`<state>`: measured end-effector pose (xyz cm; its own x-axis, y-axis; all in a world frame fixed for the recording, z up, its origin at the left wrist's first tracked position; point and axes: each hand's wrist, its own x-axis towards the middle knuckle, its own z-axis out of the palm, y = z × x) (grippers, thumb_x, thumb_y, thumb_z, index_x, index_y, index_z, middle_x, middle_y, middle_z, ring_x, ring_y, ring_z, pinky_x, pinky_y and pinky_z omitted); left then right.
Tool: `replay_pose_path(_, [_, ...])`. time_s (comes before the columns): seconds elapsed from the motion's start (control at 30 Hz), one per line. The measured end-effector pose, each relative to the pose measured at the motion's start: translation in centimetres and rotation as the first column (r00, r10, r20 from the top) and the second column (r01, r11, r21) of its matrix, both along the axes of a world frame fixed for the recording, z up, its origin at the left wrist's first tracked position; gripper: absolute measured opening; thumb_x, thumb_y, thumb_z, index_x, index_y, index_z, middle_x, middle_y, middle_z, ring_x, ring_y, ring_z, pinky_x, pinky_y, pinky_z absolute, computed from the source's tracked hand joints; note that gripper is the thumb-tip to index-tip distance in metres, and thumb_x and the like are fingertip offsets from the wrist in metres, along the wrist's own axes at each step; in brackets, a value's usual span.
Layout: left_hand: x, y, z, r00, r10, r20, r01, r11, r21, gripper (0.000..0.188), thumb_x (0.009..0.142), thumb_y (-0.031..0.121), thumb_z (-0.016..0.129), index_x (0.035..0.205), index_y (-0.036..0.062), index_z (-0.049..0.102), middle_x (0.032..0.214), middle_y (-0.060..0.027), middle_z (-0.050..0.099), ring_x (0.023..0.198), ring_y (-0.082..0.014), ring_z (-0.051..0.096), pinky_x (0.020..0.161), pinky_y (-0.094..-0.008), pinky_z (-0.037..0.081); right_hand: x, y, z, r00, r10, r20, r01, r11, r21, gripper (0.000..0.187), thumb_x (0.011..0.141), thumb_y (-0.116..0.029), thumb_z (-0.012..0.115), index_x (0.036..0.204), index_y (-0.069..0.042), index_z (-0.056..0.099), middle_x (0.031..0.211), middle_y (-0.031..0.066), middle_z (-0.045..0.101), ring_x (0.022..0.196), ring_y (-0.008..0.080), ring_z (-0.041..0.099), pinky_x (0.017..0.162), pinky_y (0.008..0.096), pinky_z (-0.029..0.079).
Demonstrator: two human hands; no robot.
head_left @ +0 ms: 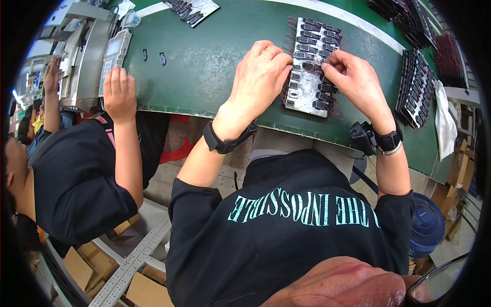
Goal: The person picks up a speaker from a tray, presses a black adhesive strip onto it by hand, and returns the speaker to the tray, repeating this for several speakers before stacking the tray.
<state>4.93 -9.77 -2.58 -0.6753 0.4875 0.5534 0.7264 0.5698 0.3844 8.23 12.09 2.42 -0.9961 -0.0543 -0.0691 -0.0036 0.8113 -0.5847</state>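
Note:
In front of me on the green bench lies a white board (pixel 305 99) bearing two rows of small black rectangular parts with thin red and dark wires. My left hand (pixel 258 77) is at the board's left edge, fingers curled and tips pressed together; whatever they pinch is hidden. My right hand (pixel 354 75) reaches over the right edge, thumb and forefinger pinched beside one black part (pixel 310 66). That part lies crosswise between my two hands. Whether the right fingertips grip its wire or its end is too small to tell.
Stacked boards with wired parts (pixel 417 89) stand at the right, beside a white cloth (pixel 445 120). Another loaded board (pixel 192 11) lies at the far side. Two loose black parts (pixel 162 59) rest left of me. A co-worker's hand (pixel 120 94) touches a keypad device (pixel 113 51).

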Motion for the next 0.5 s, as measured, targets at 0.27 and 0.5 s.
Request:
replay_pose_path(0.27, [-0.51, -0.14, 0.35, 0.989, -0.111, 0.096, 0.105, 0.993, 0.060, 0.007, 0.080, 0.008, 0.070, 0.086, 0.0058, 0.067, 0.085, -0.0067, 0.068, 0.092, -0.0272, 0.063, 0.078, -0.0396, 0.054, 0.04, 0.03, -0.42, 0.998, 0.050, -0.039, -0.047, 0.996, 0.074, 0.026, 0.089, -0.025, 0.063, 0.088, 0.001, 0.062, 0.074, 0.0135, 0.065, 0.064, 0.0246, 0.060, 0.064, 0.0360, 0.047])
replay_pose_path(0.5, [-0.47, -0.10, 0.39, 0.916, 0.006, 0.401, -0.089, 0.978, 0.189, 0.007, 0.083, 0.010, 0.067, 0.087, 0.0045, 0.068, 0.087, -0.0089, 0.070, 0.091, -0.0280, 0.064, 0.075, -0.0384, 0.053, 0.10, -0.06, -0.07, 0.997, 0.066, -0.032, -0.064, 0.996, 0.064, 0.024, 0.089, -0.023, 0.062, 0.089, 0.001, 0.063, 0.074, 0.0150, 0.065, 0.065, 0.0278, 0.061, 0.064, 0.0374, 0.047])
